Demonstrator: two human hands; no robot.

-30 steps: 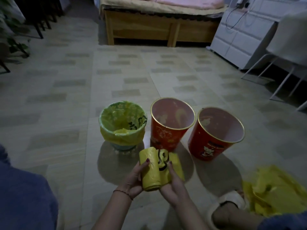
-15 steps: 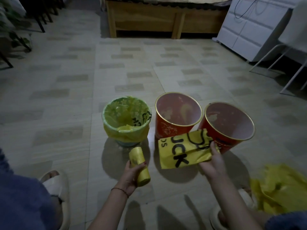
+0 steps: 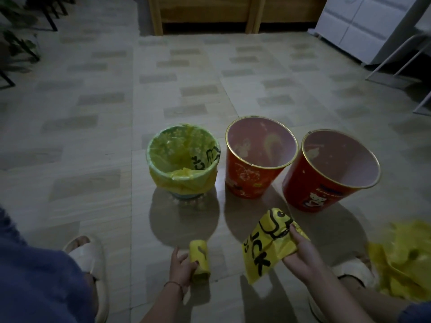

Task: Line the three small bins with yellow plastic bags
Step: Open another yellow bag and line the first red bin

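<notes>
floor point(image 3: 98, 117): pale tiles with darker patches, filling most of the frame
bed frame point(image 3: 210, 15): wooden, top centre
crumpled yellow plastic point(image 3: 405, 259): heap on the floor at the lower right edge
right red bin point(image 3: 326, 173): unlined, right of centre, tilted in this wide view
middle red bin point(image 3: 254, 159): unlined, just beside the right one
lined bin point(image 3: 183, 159): centre left, a yellow bag folded over its rim
loose yellow bag point(image 3: 263, 245): lower centre right, black lettering, below the red bins
right hand point(image 3: 300, 255): grip closed, pinching the loose bag's edge
left hand point(image 3: 180, 269): grip curled round the roll
bag roll point(image 3: 198, 255): bottom centre, low near the floor
</notes>
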